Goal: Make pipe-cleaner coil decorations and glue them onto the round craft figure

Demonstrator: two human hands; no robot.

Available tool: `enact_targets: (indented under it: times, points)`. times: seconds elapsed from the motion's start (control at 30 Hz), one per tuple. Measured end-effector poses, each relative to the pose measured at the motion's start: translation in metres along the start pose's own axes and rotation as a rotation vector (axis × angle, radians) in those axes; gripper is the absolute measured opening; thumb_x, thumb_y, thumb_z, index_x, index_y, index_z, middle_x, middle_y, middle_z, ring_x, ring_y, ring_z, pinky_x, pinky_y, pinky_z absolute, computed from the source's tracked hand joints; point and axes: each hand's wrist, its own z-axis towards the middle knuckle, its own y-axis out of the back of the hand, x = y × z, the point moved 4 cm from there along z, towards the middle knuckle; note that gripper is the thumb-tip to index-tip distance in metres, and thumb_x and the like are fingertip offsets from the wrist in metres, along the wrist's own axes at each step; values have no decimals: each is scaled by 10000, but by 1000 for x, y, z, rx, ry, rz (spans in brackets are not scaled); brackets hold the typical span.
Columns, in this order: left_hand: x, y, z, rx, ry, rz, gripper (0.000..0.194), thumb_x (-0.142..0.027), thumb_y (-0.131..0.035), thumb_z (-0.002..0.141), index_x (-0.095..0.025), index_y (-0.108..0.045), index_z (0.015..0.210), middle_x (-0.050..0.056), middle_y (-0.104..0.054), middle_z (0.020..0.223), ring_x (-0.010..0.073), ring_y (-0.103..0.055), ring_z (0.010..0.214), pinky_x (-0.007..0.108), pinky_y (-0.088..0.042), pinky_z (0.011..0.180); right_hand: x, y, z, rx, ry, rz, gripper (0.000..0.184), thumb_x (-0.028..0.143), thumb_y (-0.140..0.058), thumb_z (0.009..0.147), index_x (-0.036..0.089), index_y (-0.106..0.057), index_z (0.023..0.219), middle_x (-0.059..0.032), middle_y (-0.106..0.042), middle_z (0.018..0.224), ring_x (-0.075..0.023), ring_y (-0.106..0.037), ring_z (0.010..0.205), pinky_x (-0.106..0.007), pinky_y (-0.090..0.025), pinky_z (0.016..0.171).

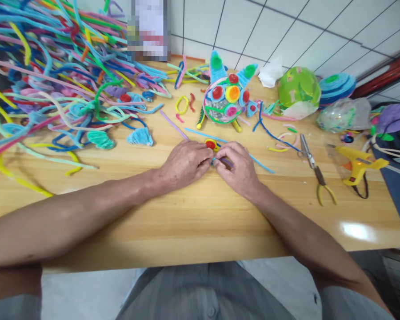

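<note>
My left hand [186, 165] and my right hand [236, 168] meet over the middle of the table, fingers pinched together. Between them is a small pipe-cleaner coil [211, 145], red inside a yellow ring, with a bit of blue at the fingertips. My fingers cover much of it. A light blue pipe cleaner [262, 165] passes behind my right hand, and a purple one [174, 124] lies beyond my left. Just behind my hands stands a round pipe-cleaner animal [220, 111] with blue-green ears and coiled eyes.
A large heap of coloured pipe cleaners [63, 75] fills the left side. Light blue [140, 136] and green [101, 139] fuzzy pieces lie nearer. On the right are scissors [307, 150], yellow-handled pliers [321, 182], a yellow glue gun [356, 164] and a green ball shape [299, 91]. A tiled wall [253, 31] stands behind.
</note>
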Motion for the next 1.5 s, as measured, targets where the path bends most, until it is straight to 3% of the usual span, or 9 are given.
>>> enact_targets:
  times: [1.5]
  points:
    - [0, -1, -1, 10, 4, 1, 219, -192, -508, 968, -167, -671, 825, 53, -698, 786, 183, -640, 757, 297, -431, 697, 1, 1, 0, -8, -6, 10, 134, 118, -641, 832, 250, -615, 834, -45, -679, 918, -245, -656, 948, -408, -497, 866]
